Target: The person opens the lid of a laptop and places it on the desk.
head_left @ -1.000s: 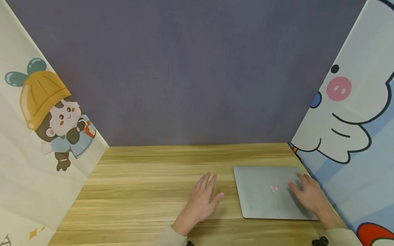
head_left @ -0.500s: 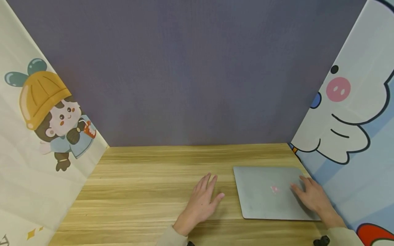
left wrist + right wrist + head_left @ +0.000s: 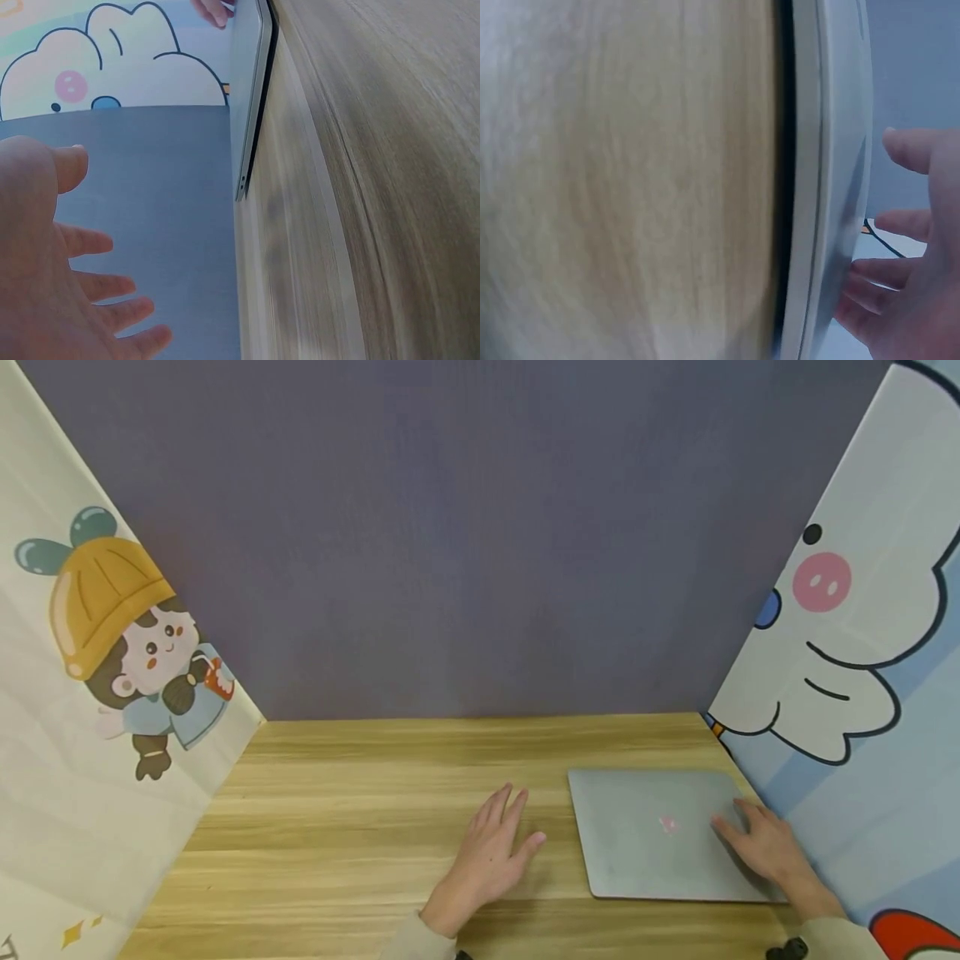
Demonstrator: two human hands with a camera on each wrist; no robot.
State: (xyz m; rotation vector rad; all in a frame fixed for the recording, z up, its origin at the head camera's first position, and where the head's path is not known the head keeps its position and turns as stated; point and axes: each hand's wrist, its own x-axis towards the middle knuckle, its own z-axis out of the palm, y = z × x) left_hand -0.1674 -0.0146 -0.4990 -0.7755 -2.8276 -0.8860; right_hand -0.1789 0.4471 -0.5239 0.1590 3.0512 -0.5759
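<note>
A closed silver laptop (image 3: 637, 852) with a small pink mark on its lid lies flat on the right part of the wooden table. Over its right side is my right hand (image 3: 768, 847), thumb and fingers spread and loosely bent. In the right wrist view, the lower fingers (image 3: 877, 266) are close to the lid; whether they touch it cannot be told. My left hand (image 3: 491, 852) hovers above the table to the left of the laptop, palm down, fingers extended and holding nothing. The left wrist view shows those fingers (image 3: 105, 285) apart from the laptop's edge (image 3: 251, 112).
The wooden tabletop (image 3: 337, 827) extends to a dark grey back panel (image 3: 480, 543). A cartoon-printed side panel (image 3: 847, 693) stands close to the laptop's right side. Another printed panel (image 3: 90, 810) borders the table on the left.
My right hand has shifted a little to the right and toward me over the laptop's right side. The left hand stays nearly still, and the laptop has not visibly moved.
</note>
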